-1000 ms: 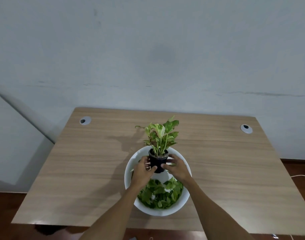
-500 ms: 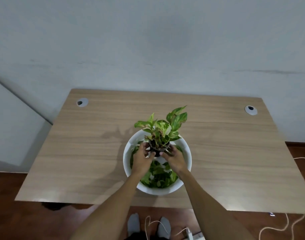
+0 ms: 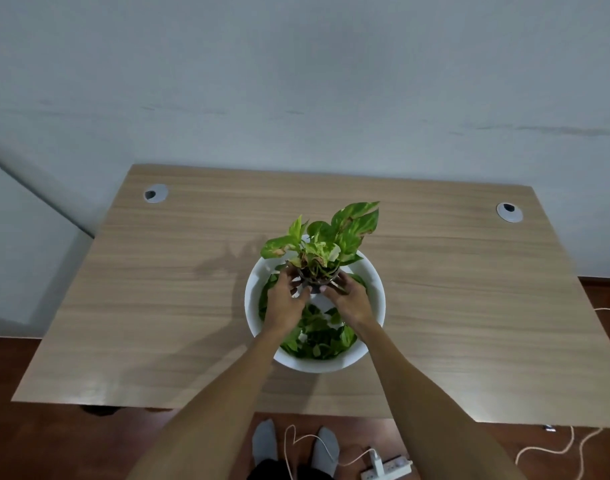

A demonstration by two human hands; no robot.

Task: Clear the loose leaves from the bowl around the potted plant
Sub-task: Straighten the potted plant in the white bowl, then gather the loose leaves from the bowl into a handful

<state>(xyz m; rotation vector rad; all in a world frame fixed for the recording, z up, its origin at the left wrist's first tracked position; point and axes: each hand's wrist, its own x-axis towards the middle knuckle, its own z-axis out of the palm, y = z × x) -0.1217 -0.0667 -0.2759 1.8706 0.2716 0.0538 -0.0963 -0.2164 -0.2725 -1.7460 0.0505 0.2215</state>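
- Both hands are down in the bowl (image 3: pixel 372 282), which sits on the table (image 3: pixel 158 306) toward its near edge, roughly midway across.
- The left hand (image 3: pixel 284 303) curls onto the left side of the pot (image 3: pixel 315 280), fingers wrapped against its wall, thumb pointing in toward the middle.
- The right hand (image 3: pixel 348 301) mirrors it on the right side of the pot, fingers closed against it, so the pot is gripped between two hands.
- The pot stands in the far half of the bowl, and its plant (image 3: pixel 327 242) rises roughly upright, its top leaves reaching out past the bowl's far rim.
- Whether the pot's base touches the bowl floor, I cannot tell; the hands cover it.
- Loose leaves (image 3: pixel 317 336) are heaped in the near half of the bowl, beneath the wrists, with a few more showing left and right of the pot.
- Bare white bowl floor shows just near of the pot, between the thumbs.
- Left and right of the bowl there is wide open tabletop, and more beyond it up to the wall.
- Near of the bowl only a narrow strip of table is left before the edge.
- Far from the bowl, a grommet (image 3: pixel 155 193) marks the far left corner and a second grommet (image 3: pixel 509 212) the far right.
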